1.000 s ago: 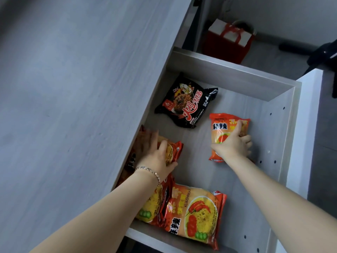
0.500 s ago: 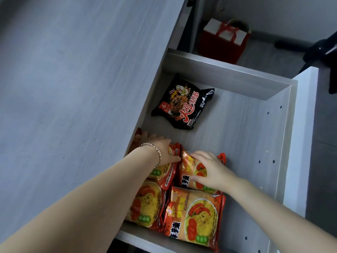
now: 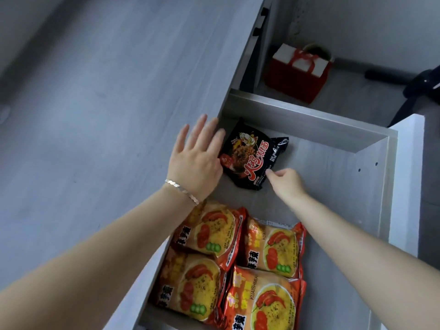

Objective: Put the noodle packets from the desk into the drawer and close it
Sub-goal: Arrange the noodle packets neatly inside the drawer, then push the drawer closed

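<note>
The open drawer (image 3: 309,122) holds a black noodle packet (image 3: 252,156) near its back and several orange noodle packets (image 3: 238,263) laid flat side by side at the front. My left hand (image 3: 197,158) hovers open, fingers spread, over the desk edge at the black packet's left side. My right hand (image 3: 285,182) is inside the drawer with its fingers curled, and its fingertips touch the black packet's lower right corner. Whether it grips the packet is unclear.
The grey desk top (image 3: 95,115) fills the left. The drawer's white front panel (image 3: 404,182) stands at the right. On the floor beyond are a red gift bag (image 3: 297,75) and a dark chair base (image 3: 419,84).
Both hands left the orange packets at the drawer's front and moved back to the black packet. The orange packet my right hand carried now lies among the others.
</note>
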`<state>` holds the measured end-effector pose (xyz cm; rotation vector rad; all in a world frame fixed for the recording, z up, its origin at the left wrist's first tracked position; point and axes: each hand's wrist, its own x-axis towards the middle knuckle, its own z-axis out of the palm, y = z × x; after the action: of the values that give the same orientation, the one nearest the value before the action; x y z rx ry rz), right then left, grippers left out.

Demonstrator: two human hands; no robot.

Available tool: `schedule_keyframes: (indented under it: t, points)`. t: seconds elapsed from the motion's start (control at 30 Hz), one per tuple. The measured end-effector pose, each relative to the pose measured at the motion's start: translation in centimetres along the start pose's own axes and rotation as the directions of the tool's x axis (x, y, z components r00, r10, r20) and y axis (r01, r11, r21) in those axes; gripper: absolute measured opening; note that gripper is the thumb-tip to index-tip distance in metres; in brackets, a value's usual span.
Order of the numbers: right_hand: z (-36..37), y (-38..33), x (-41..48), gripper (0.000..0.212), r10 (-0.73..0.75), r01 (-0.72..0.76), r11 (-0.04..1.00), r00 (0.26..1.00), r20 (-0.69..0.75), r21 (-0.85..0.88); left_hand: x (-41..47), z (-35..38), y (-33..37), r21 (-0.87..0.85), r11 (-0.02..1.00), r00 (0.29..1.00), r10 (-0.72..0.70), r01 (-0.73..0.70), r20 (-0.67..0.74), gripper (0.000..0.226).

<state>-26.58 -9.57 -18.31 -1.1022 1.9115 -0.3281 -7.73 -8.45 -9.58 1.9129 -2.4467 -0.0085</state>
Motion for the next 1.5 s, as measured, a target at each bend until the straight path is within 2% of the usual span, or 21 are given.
schedule_keyframes:
  t: [0.07, 0.1, 0.2, 0.3, 0.4, 0.53, 0.6, 0.67, 0.77, 0.87, 0.9, 0.97, 1.03, 1.1, 1.17, 1.23, 1.3, 1.37, 1.43, 1.5]
  points:
    - [1.0, -1.5, 1.4, 0.045, 0.134, -0.134, 0.991, 0.991, 0.007, -0.004, 0.5, -0.1, -1.5, -0.066, 0.978, 0.973, -0.189, 0.199, 0.134, 0.064]
    - [1.6, -2.0, 1.8, 0.043, 0.197, -0.197, 0.98, 0.98, 0.016, 0.019, 0.5, 0.1, -1.9, -0.094, 0.964, 0.961, -0.232, 0.248, 0.149, 0.067]
    - [2.9, -2.3, 2.7, 0.039, 0.293, -0.292, 0.95, 0.956, 0.007, 0.109, 0.4, 0.6, -2.2, -0.222, 0.935, 0.961, -0.264, 0.277, 0.087, 0.063]
    - [3.4, -1.6, 2.2, 0.024, 0.197, -0.191, 0.97, 0.98, -0.026, 0.15, 0.5, 0.5, -2.3, -0.28, 0.916, 0.957, -0.282, 0.288, 0.062, 0.062]
    - [4.2, -0.8, 0.9, 0.025, 0.038, -0.059, 0.981, 0.992, 0.117, 0.183, 0.5, 0.5, -2.4, -0.298, 0.91, 0.957, -0.28, 0.288, 0.069, 0.064]
    - [4.9, -0.1, -0.8, 0.007, -0.166, 0.159, 0.986, 0.968, 0.188, 0.051, 0.5, 0.6, -2.3, -0.294, 0.909, 0.955, -0.29, 0.294, 0.058, 0.063]
    - [5.2, -0.2, -1.0, 0.011, -0.236, 0.245, 0.969, 0.958, 0.16, -0.038, 0.5, 0.6, -2.2, -0.294, 0.909, 0.954, -0.295, 0.296, 0.05, 0.063]
    - [5.7, -0.2, -0.9, 0.009, -0.309, 0.335, 0.921, 0.939, 0.149, -0.198, 0.4, 0.6, -2.2, -0.294, 0.91, 0.955, -0.293, 0.293, 0.046, 0.063]
    - [6.1, 0.3, -0.8, 0.014, -0.373, 0.395, 0.846, 0.918, 0.131, -0.359, 0.4, 0.7, -2.2, -0.284, 0.915, 0.957, -0.287, 0.287, 0.042, 0.062]
    - [6.4, 0.6, -1.2, 0.022, -0.363, 0.363, 0.855, 0.929, 0.072, -0.371, 0.3, 0.7, -2.2, -0.26, 0.92, 0.956, -0.29, 0.292, 0.047, 0.063]
    - [6.4, 0.3, -1.4, 0.026, -0.333, 0.343, 0.866, 0.938, 0.093, -0.363, 0.4, 0.7, -2.1, -0.247, 0.924, 0.956, -0.29, 0.293, 0.05, 0.062]
    - [5.5, -0.6, -1.5, 0.034, -0.242, 0.312, 0.877, 0.944, 0.226, -0.364, 0.4, 0.6, -1.9, -0.22, 0.93, 0.956, -0.288, 0.294, 0.057, 0.06]
    - [3.7, -1.7, -1.7, 0.041, -0.128, 0.295, 0.866, 0.911, 0.392, -0.404, 0.5, 0.7, -1.7, -0.165, 0.943, 0.957, -0.277, 0.289, 0.09, 0.058]
    - [1.0, -2.1, -2.7, 0.039, -0.08, 0.307, 0.836, 0.888, 0.453, -0.454, 0.5, 0.7, -1.3, -0.086, 0.96, 0.959, -0.255, 0.267, 0.122, 0.058]
    - [-1.6, -1.9, -4.0, 0.034, -0.124, 0.312, 0.848, 0.903, 0.412, -0.429, 0.5, 0.7, -1.2, -0.029, 0.966, 0.957, -0.25, 0.257, 0.145, 0.058]
    - [-4.7, -1.0, -5.8, 0.031, -0.217, 0.328, 0.855, 0.93, 0.297, -0.401, 0.5, 0.5, -0.9, -0.004, 0.97, 0.958, -0.24, 0.244, 0.159, 0.059]
    - [-7.8, 0.5, -7.1, 0.029, -0.353, 0.354, 0.821, 0.931, 0.089, -0.447, 0.5, 0.4, -0.9, 0.02, 0.973, 0.96, -0.231, 0.231, 0.159, 0.058]
    - [-10.5, 2.4, -7.9, 0.031, -0.416, 0.276, 0.816, 0.89, -0.185, -0.508, 0.6, 0.4, -0.7, 0.04, 0.973, 0.96, -0.232, 0.229, 0.156, 0.058]
    - [-12.4, 4.1, -8.2, 0.044, -0.303, 0.086, 0.866, 0.873, -0.382, -0.492, 0.6, 0.5, -0.8, 0.061, 0.97, 0.956, -0.244, 0.237, 0.162, 0.057]
    - [-13.6, 5.8, -8.6, 0.061, -0.038, -0.145, 0.898, 0.916, -0.4, -0.416, 0.7, 0.4, -0.6, 0.071, 0.97, 0.957, -0.24, 0.231, 0.162, 0.057]
